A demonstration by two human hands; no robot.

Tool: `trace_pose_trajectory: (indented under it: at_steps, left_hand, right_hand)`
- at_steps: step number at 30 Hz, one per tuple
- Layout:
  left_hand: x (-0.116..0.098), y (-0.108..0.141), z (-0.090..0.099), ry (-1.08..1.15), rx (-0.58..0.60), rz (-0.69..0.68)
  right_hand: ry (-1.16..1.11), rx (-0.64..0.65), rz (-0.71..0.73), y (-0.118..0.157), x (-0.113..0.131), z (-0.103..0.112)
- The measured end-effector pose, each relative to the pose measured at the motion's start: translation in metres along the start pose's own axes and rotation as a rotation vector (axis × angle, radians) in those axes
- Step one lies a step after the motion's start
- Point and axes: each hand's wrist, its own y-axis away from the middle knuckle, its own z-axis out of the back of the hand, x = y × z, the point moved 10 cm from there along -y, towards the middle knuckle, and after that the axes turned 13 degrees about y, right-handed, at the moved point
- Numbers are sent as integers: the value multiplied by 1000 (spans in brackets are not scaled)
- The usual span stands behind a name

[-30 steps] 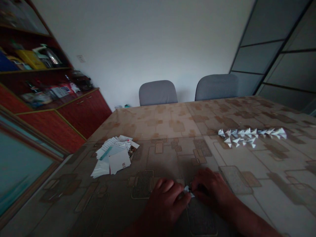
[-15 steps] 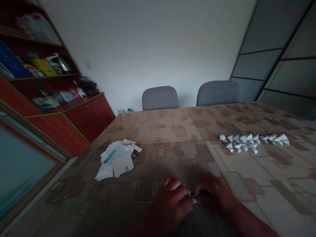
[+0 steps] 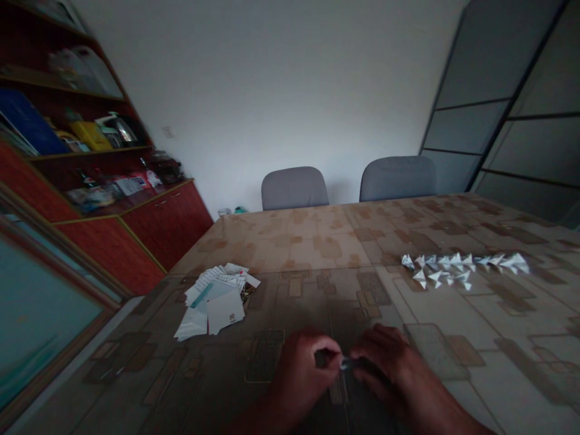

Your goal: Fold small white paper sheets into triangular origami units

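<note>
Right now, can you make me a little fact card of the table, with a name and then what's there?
Left hand: fingers pinching a small pale piece
Right hand: fingertips close against that piece; grip too dark to tell
Small piece: between the hands, mostly hidden, blurry
White paper pile: on the left, spread loosely, with a teal strip showing
Pointy folded pieces: on the right, two rows, the nearer row shorter
Tablecloth: brownish, patterned with rounded rectangles
Gray chairs: two, beyond the far edge
</note>
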Motion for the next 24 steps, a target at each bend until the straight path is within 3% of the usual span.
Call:
trace_pose_trajectory:
  at_steps: [2,4,10,14,19,24]
  left_hand:
    - [6,1,-1,138,48,109]
    - [3,4,0,179,64,92]
    - [-29,14,5,-50,3,-282]
    - [-40,16,3,-96,8,-402]
    - [-41,14,1,-9,37,-402]
    - [-34,14,9,127,-75,-383]
  right_hand:
    - [45,-45,30,-1,4,6]
    - [48,-80,32,-1,4,11]
    - [-17,-73,-34,2,-6,7]
    - [-16,-72,-6,1,-2,8]
    - [-66,-55,-10,-1,0,9]
    - [-147,-119,-56,1,-8,10]
